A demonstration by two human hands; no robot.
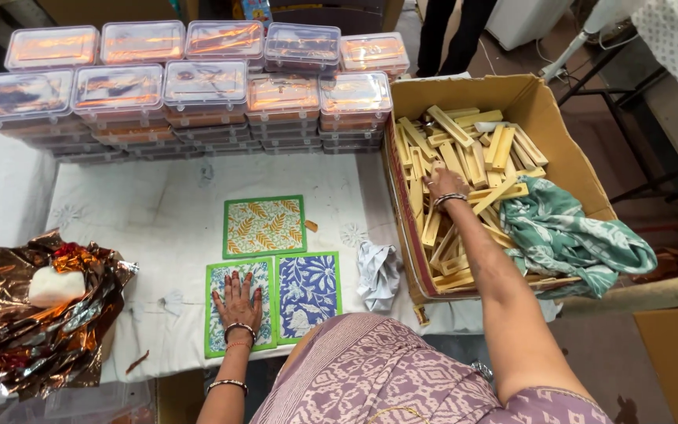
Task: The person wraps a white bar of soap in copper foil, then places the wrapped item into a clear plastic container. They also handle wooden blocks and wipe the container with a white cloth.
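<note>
My left hand (238,301) lies flat, fingers spread, on a green-edged tile with a blue and white flower print (229,283) at the table's near edge. Beside it on the right lies a darker blue flower tile (308,292), and behind them a green tile with orange leaves (264,226). My right hand (443,184) reaches into a cardboard box (512,96) full of pale wooden pieces (464,149). Its fingers rest among the wooden pieces; whether it grips one is hidden.
Stacks of clear plastic boxes with lids (190,86) line the back of the white-covered table (143,212). Crumpled copper foil with a white block (55,286) lies at left. A crumpled white paper (377,271) sits by the box; a green patterned cloth (570,239) hangs over the box's edge.
</note>
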